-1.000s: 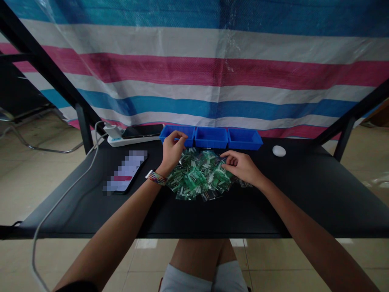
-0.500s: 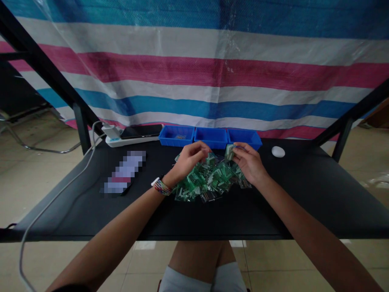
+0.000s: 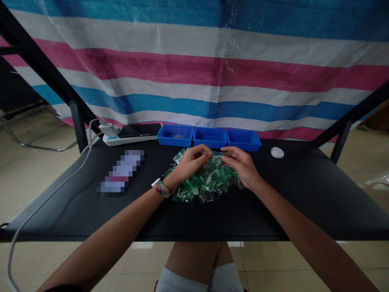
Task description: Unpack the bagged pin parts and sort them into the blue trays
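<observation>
A heap of small clear plastic packets [image 3: 209,180] with green and whitish strip-like contents lies on the black table. Above its left part is my left hand [image 3: 194,160], thumb and forefinger pinched together, a woven multicoloured band on the wrist. My right hand [image 3: 241,164] is over the right part, fingers bent inward and closed. Between the two sets of fingertips shows a clear plastic packet [image 3: 217,154], which both hands seem to grip by its sides. The fingers partly cover it, so its contents are hard to make out.
Behind the heap stand three joined blue trays [image 3: 209,138]; the left one holds a small packet. A white power strip [image 3: 130,140] with a dark phone on it is at the back left. A blurred-out phone [image 3: 121,172] lies nearer. A white rounded object [image 3: 277,153] sits right.
My right hand has moved left, towards the left hand, bringing the packet it held between both hands. The left hand has shifted slightly right. The view has moved a little.
</observation>
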`<state>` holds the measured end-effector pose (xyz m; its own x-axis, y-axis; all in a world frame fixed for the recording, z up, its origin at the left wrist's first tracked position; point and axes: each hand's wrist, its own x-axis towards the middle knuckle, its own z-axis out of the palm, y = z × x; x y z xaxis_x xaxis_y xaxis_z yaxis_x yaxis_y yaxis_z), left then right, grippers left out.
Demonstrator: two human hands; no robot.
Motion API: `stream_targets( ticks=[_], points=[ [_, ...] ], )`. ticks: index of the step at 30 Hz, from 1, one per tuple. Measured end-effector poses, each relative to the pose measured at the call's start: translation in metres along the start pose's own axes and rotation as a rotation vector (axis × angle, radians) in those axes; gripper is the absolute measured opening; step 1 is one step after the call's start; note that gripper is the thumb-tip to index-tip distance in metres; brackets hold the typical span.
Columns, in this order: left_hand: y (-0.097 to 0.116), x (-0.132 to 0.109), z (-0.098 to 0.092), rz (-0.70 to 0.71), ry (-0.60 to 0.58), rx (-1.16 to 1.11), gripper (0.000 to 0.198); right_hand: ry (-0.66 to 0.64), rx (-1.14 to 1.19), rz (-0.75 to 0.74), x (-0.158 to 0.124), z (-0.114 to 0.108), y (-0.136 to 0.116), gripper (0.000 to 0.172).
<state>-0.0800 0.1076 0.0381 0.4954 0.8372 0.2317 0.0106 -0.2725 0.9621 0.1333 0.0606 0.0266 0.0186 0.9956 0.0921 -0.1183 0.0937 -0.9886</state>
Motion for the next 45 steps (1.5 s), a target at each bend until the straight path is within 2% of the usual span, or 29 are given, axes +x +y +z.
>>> stream_targets(
  ticks=[3, 9, 11, 15, 18, 24, 29, 32, 37, 41, 45],
  points=[
    [0.003, 0.0, 0.001, 0.013, -0.007, -0.029, 0.033, -0.048, -0.034, 0.009, -0.001, 0.001, 0.002, 0.039],
    [0.0, 0.0, 0.0, -0.034, -0.067, -0.07, 0.03, 0.051, -0.017, -0.071, 0.0, 0.001, 0.001, 0.034],
    [-0.002, -0.001, -0.001, -0.05, -0.08, -0.07, 0.028, 0.038, 0.002, -0.053, -0.001, 0.0, -0.003, 0.037],
    [0.0, -0.001, -0.001, -0.037, -0.062, -0.075, 0.027, -0.056, 0.052, 0.027, -0.003, 0.001, -0.007, 0.043],
    [0.004, -0.002, 0.0, -0.032, -0.041, -0.087, 0.027, -0.09, 0.04, 0.038, -0.004, 0.002, -0.005, 0.04],
    [0.003, -0.001, 0.002, -0.042, 0.01, -0.151, 0.03, -0.084, 0.016, -0.024, -0.004, 0.002, -0.004, 0.039],
    [-0.002, 0.0, 0.003, -0.048, -0.002, -0.183, 0.03, -0.074, 0.017, -0.027, -0.002, 0.001, -0.004, 0.037],
    [-0.002, -0.001, 0.003, -0.03, 0.02, -0.14, 0.028, -0.032, -0.041, -0.069, -0.002, 0.001, -0.004, 0.035],
    [0.0, -0.004, 0.003, 0.07, 0.12, -0.029, 0.027, 0.012, -0.129, -0.122, -0.004, 0.001, -0.008, 0.031],
    [0.003, -0.007, 0.004, 0.088, 0.101, 0.074, 0.024, 0.019, -0.163, -0.136, -0.004, 0.0, -0.01, 0.027],
    [0.006, -0.01, 0.005, 0.094, 0.094, 0.234, 0.04, 0.041, -0.211, -0.231, -0.006, 0.0, -0.007, 0.02]
  ],
)
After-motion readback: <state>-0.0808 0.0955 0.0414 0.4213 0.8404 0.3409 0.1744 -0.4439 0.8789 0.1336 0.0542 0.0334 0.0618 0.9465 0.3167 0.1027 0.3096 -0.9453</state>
